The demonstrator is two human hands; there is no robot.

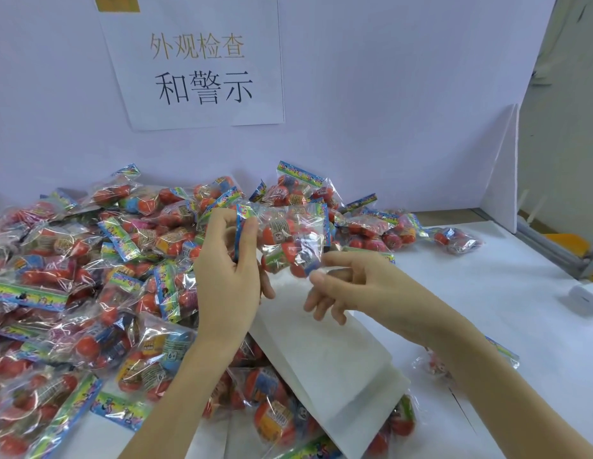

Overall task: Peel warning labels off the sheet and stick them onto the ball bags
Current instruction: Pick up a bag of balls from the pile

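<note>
Ball bags [73, 293] heap left of both hands on the worktop [487, 293]. Left hand [229, 276] pinches one bag [288, 240] aloft; right hand [341, 286], fingers loosely curled, meets its lower corner, seemingly pressing a label. The sheet [321, 352] lies beneath; peeling another likely follows.

- Left hand [227, 260] is raised at centre, fingers upright and curled, thumb pressed against them in a pinch.
- Right hand [349, 286] reaches in from the right, index finger and thumb extended leftward, other fingers loosely curled.
- Both forearms are bare.
</note>
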